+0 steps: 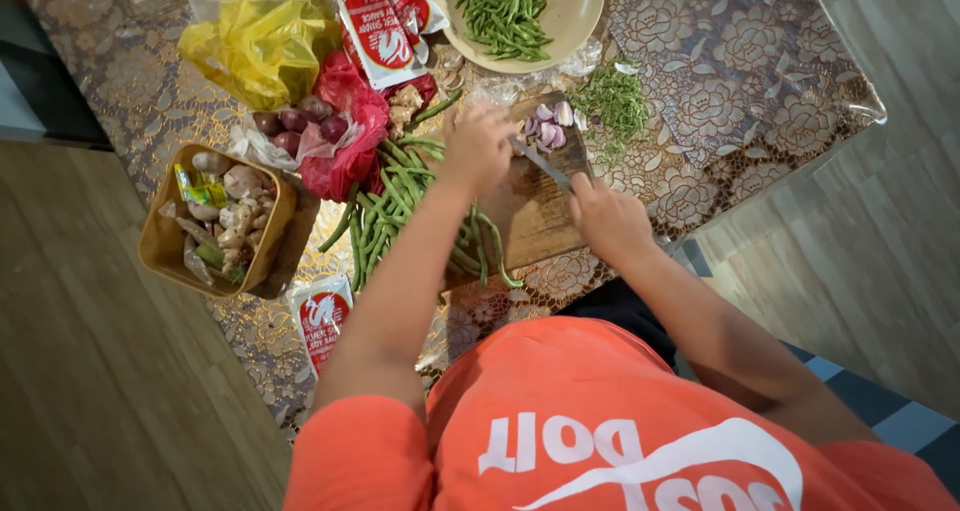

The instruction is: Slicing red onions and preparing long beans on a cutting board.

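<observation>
**Head view: two hands at a crowded cutting board**

Head camera looks down on the right hand, fingers closed around the handle of a knife whose blade points toward the upper left. The left hand lies with its fingers curled, pressing down on the wooden cutting board at the blade tip, just beside peeled, cut shallots, pale purple and glossy.

Long green beans lie in a loose heap left of the board, some trailing across it under the left forearm. Above them a red plastic bag spills whole dark shallots, with a crumpled yellow bag further up. Two red-and-white sauce sachets lie at top centre; a third sachet lies at lower left. A tan square tub at left holds ginger and garlic. A round cream plate at top holds cut beans, with green trimmings below it. The desk wears a brown floral cloth under clear plastic.
</observation>
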